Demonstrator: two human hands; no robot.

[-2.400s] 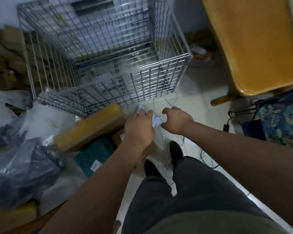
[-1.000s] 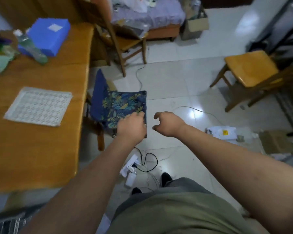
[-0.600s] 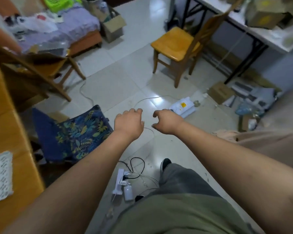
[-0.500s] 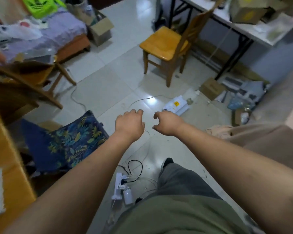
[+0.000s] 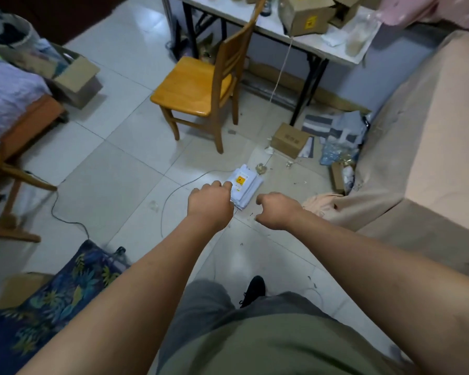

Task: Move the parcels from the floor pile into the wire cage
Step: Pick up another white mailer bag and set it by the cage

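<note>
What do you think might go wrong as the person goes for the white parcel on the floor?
1. A thin cable loops across the tiles beside the white parcel; a shoe might catch it.
2. The parcel looks like stacked flat bags, which may slide apart unless the left hand and right hand both take it.
</note>
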